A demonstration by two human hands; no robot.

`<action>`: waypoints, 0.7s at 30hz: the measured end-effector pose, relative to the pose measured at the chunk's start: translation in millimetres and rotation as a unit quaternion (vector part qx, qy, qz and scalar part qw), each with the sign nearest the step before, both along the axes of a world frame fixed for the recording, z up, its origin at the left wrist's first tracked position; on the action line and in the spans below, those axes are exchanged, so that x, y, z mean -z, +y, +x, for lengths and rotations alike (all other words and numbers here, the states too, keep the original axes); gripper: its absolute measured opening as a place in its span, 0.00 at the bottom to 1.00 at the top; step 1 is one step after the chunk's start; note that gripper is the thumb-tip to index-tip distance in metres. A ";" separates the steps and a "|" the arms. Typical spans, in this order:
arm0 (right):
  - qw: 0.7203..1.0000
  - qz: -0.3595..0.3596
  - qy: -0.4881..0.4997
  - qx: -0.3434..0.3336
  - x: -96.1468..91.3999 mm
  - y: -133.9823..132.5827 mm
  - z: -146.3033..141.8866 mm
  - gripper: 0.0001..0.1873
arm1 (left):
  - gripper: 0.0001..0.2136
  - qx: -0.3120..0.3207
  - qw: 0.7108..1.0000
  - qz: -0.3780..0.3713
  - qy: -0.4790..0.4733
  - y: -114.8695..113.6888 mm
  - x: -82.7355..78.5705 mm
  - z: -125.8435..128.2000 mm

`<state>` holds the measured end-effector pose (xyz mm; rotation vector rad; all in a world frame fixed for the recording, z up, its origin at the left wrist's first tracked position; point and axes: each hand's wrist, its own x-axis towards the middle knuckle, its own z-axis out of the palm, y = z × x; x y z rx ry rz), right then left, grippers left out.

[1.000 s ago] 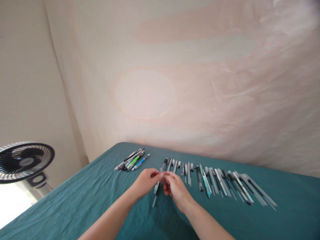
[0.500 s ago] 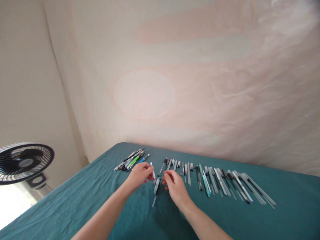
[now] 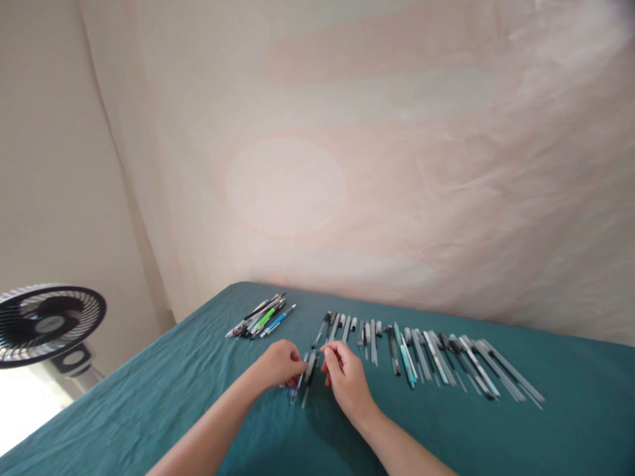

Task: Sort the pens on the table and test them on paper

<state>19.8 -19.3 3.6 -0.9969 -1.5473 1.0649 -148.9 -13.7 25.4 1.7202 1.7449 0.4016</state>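
Observation:
My left hand [image 3: 282, 365] is closed in a pinch on a slim clear pen [image 3: 296, 389], held low over the cloth with its tip towards me. Right beside it lies a dark and clear pen [image 3: 310, 371], with a thin rod-like piece [image 3: 305, 396] below it. On the other side of that pen is my right hand [image 3: 342, 370], its thumb and fingers curled together. Whether anything small sits in those right fingertips is hidden. Just beyond the hands, a black-capped pen [image 3: 321, 330] begins a row of pens and separated pen parts.
The row [image 3: 421, 357] of clear, white, black and teal pen pieces stretches to the right. A pile of pens [image 3: 258, 317], one bright green, lies at the back left beside a blue pen [image 3: 278, 321]. A fan [image 3: 52, 324] stands left of the green-clothed table [image 3: 149, 396].
My left hand has come down and towards me, bringing its pen from raised to low beside the dark pen. The blue pen is now uncovered. My right hand has barely moved.

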 end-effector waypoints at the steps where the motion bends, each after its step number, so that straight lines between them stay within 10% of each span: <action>1: 1.000 0.000 -0.002 0.000 -0.1 -0.4 0.2 0.16 | 0.13 0.000 1.000 0.002 0.003 -0.4 0.0 0.4; 21: 0.999 0.039 -0.022 0.000 9.3 0.4 -1.7 0.15 | 0.16 -0.064 0.924 0.310 0.216 28.5 18.9 -52.8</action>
